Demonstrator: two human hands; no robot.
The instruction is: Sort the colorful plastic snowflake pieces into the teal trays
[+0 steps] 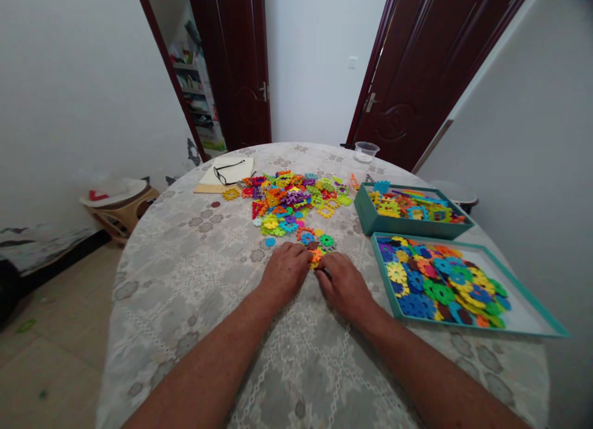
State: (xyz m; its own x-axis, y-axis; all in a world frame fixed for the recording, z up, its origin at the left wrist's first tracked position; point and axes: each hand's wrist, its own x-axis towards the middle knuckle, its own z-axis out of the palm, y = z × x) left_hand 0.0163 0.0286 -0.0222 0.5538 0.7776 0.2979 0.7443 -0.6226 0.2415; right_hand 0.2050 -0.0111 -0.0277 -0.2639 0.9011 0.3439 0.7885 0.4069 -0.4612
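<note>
My left hand (287,270) is closed, its fingertips on the left edge of an orange gear-shaped plastic piece (317,255). From the other side my right hand (343,282) closes on the same cluster, with its thumb near the lower edge. A little yellow shows beneath the orange piece, partly hidden by the fingers. Just beyond lie a blue gear piece (307,237), a green one (327,240) and a dark brown one (313,245). Whether these are joined to the held piece I cannot tell. A lone blue piece (270,242) rests left of them.
A heap of colourful toy pieces (296,197) covers the table's middle. At right stand a teal box (365,214) and its shallow lid (386,281), both holding pieces. Glasses (225,173) lie on paper at the far left; a clear plastic bowl (366,151) stands at the back edge.
</note>
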